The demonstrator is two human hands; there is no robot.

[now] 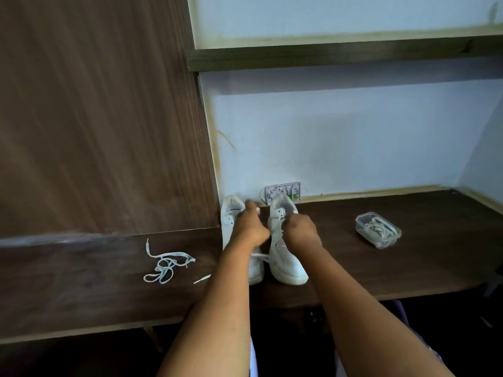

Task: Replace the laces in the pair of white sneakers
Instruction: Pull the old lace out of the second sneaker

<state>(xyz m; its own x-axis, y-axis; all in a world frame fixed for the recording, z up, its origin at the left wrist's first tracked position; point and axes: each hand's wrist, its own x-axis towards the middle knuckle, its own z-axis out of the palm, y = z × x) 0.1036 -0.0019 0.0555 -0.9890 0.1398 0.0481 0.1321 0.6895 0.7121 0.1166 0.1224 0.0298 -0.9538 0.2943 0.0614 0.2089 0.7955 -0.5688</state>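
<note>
Head view shows both hands working at the two white sneakers on the dark wooden desk (408,268). The right hand (300,232) has its fingers curled, and its grip closes on something at the upper eyelets of the right sneaker (285,257), most likely the lace, but the fingers hide it and I cannot tell exactly. The left hand (251,227) lies over the left sneaker (231,221), with the fingers bent and pointing toward 12 o'clock; it seems to pinch a lace near the collar of the shoe, though the picture is blurred there. A short piece of white lace (261,257) runs across between the two shoes, just under the left wrist.

Both sneakers stand upright side by side, touching or almost touching, with the toes toward the person and the heels toward the wall. From the shoes, at 9 o'clock, a loose white lace (166,263) lies tangled on the desk, well apart from them. Near it, closer to the left forearm, a small white lace tip (202,278) lies alone. At 3 o'clock from the shoes, a clear plastic container (378,229) stands without lid and holds more white laces. At 12 o'clock, behind the heels, a white socket plate (283,190) is on the pale blue wall (353,137). A brown wooden panel (95,118) stands at 10 o'clock.
</note>
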